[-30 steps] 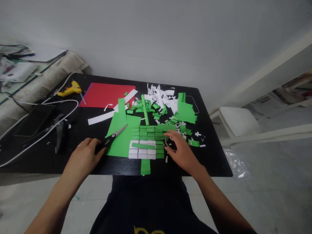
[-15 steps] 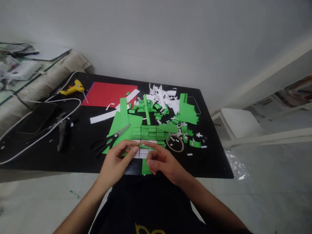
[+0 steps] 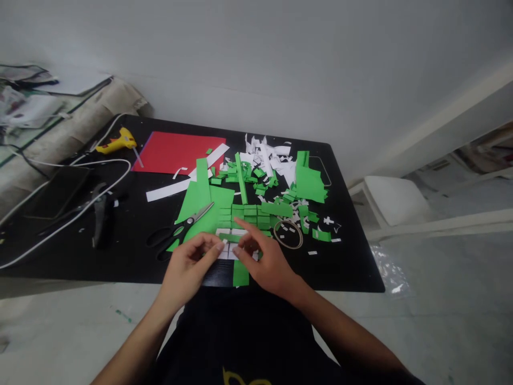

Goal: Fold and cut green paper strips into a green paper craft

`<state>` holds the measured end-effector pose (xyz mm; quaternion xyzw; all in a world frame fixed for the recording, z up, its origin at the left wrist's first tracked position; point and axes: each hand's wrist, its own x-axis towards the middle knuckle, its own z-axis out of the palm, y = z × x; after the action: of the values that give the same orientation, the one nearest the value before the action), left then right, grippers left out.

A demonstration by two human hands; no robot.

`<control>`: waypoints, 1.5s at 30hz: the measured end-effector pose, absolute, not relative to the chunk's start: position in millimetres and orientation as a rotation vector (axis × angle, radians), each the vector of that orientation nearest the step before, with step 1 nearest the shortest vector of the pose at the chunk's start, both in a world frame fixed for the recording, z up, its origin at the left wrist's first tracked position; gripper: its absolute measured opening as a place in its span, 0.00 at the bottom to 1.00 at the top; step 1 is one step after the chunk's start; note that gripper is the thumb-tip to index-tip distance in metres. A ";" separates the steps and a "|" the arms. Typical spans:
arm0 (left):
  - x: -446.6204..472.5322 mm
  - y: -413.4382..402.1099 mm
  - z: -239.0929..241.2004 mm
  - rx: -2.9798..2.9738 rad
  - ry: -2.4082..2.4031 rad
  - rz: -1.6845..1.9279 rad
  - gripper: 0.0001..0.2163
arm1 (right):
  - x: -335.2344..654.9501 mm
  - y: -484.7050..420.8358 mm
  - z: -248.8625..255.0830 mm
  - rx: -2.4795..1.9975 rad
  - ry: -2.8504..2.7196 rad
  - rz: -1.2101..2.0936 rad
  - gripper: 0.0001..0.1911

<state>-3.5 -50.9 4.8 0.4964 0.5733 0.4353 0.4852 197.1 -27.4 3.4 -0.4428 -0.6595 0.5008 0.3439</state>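
Hands shifted; scissors [image 3: 176, 233] beside.

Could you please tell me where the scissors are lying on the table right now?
In the head view, the scissors lie left of centre on the black table, blades resting on a green paper sheet, just beyond the left hand.

A black desk [image 3: 120, 256] fills the middle of the frame. On it lie a red sheet [image 3: 176, 152] at upper left, a yellow glue gun [image 3: 116, 143] beside it, white cables [image 3: 80, 184] at left, scissors [image 3: 178, 231], green paper pieces [image 3: 248, 211] at centre, white scraps [image 3: 268, 152] above, and a tape ring [image 3: 287, 234] right of centre.
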 end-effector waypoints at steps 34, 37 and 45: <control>6.4 -52.7 -1.8 1.460 1.454 1.019 0.09 | 183.7 -16.5 2.5 -1.165 -1.496 1.539 0.09; 5.7 -53.1 0.5 1.500 1.457 1.048 0.08 | 183.8 -17.4 3.8 -1.162 -1.519 1.519 0.08; 7.3 -49.0 -0.8 1.590 1.453 1.091 0.07 | 181.6 -21.9 -1.2 -1.182 -1.592 1.385 0.07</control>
<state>7.3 -49.0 -0.8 0.6155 0.5624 0.4225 0.3555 181.6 -21.9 -1.2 -0.4573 -0.6157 0.5355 0.3536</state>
